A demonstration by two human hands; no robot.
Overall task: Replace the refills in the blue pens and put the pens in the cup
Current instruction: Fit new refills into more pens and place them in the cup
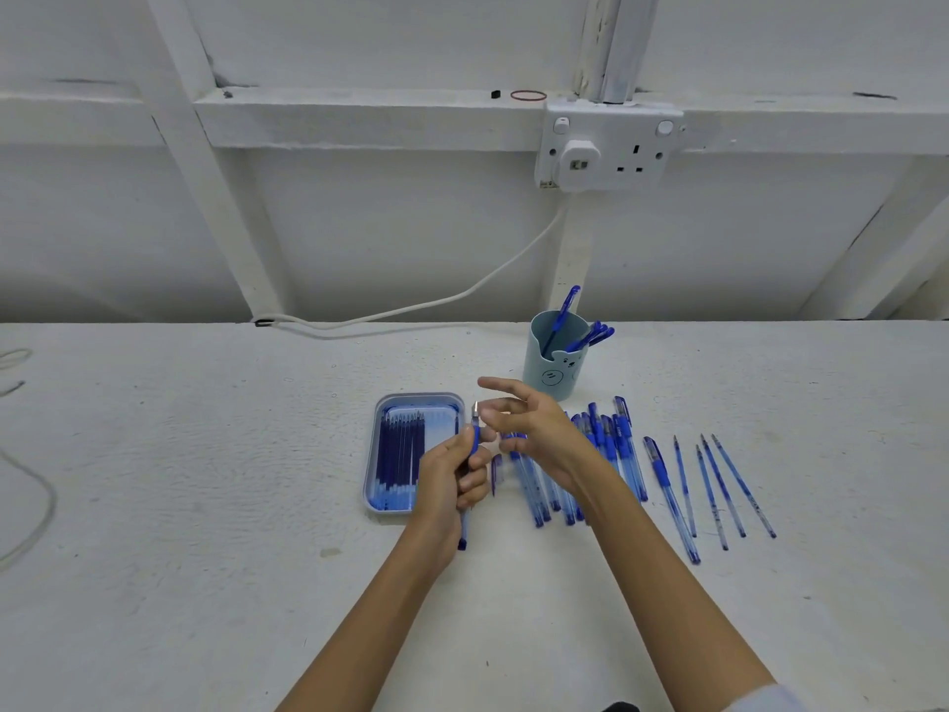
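The left hand (452,480) grips a pen (464,529), tip up, above the tabletop (205,454) beside the tray (417,398). The right hand (539,429) hovers loose, fingers spread at the tip, holding nothing. The cup (552,372) stands just behind.

Translucent glossy plastic pens (624,444), matt pale-blue plastic cup (552,375), rough white-painted table (205,454), perhaps metal pen tip (475,409)
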